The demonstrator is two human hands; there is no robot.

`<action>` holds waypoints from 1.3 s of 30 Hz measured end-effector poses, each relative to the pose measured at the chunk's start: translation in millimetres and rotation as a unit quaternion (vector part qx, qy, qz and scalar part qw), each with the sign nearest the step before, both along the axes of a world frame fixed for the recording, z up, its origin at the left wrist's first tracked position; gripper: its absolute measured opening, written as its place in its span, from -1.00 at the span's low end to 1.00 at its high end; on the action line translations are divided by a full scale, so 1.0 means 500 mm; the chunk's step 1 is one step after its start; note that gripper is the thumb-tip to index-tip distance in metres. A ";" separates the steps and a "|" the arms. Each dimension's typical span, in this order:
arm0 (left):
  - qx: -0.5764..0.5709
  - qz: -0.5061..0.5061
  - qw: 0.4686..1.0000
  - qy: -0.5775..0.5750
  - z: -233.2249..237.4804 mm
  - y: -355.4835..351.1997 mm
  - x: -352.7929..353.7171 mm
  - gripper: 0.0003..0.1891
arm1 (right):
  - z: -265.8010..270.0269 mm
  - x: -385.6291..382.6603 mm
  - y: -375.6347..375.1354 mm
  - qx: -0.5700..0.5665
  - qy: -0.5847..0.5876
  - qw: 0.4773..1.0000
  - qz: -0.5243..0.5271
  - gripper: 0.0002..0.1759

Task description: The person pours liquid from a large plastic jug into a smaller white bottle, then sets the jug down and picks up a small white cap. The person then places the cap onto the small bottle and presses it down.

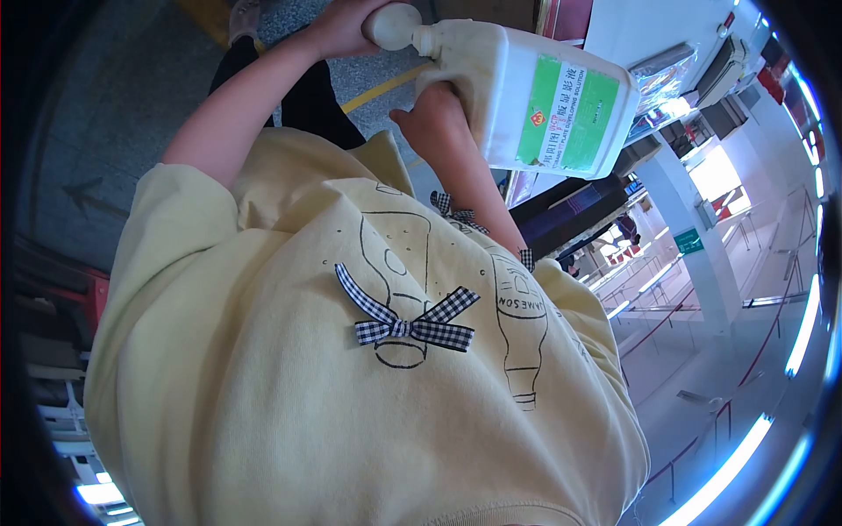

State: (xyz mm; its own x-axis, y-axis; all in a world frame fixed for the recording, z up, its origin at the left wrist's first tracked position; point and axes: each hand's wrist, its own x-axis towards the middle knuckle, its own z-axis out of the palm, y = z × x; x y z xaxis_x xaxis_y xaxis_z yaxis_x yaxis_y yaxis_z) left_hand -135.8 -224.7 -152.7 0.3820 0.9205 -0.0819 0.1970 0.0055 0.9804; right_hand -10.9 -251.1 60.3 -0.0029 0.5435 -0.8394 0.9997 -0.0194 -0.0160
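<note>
A large white plastic jug [517,96] with a green and white label is tilted on its side, its neck pointing left. My right hand [438,123] is closed at the jug's near side, fingers partly hidden behind it and thumb sticking out. My left hand [351,26] grips a round, pale cap or cup [393,26] right at the jug's mouth. Whether the round piece touches the neck, and whether any liquid is there, I cannot tell.
Grey floor [105,114] with yellow lines lies beyond my arms. At the right are a dark machine or bench [570,210], a white pillar [702,237] and ceiling lights. Red metal parts [92,298] show at the left edge.
</note>
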 end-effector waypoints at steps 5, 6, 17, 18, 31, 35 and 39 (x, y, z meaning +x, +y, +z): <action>0.009 0.005 1.000 -0.005 -0.001 -0.001 -0.005 -0.23 | 0.005 -0.003 0.006 0.002 -0.013 0.996 -0.085 -0.37; 0.009 0.004 1.000 -0.003 0.000 -0.002 -0.010 -0.23 | 0.007 -0.003 0.002 0.002 -0.012 0.996 -0.085 -0.37; -0.024 -0.026 0.999 0.001 0.019 -0.009 -0.006 -0.22 | 0.029 0.007 0.005 0.006 -0.035 0.994 -0.101 -0.48; -0.013 -0.028 1.000 -0.005 0.015 -0.009 -0.001 -0.22 | 0.032 0.009 0.006 0.006 -0.035 0.994 -0.101 -0.48; 0.000 0.032 0.999 -0.009 -0.022 -0.034 -0.012 -0.20 | 0.059 0.022 0.008 0.006 0.001 0.998 -0.067 -0.54; -0.006 0.052 0.999 -0.016 -0.033 -0.057 -0.001 -0.20 | 0.052 0.039 -0.003 0.004 -0.002 0.999 -0.045 -0.59; 0.009 0.064 0.998 -0.022 -0.040 -0.065 0.013 -0.21 | 0.049 0.040 -0.007 0.004 -0.012 0.999 -0.048 -0.60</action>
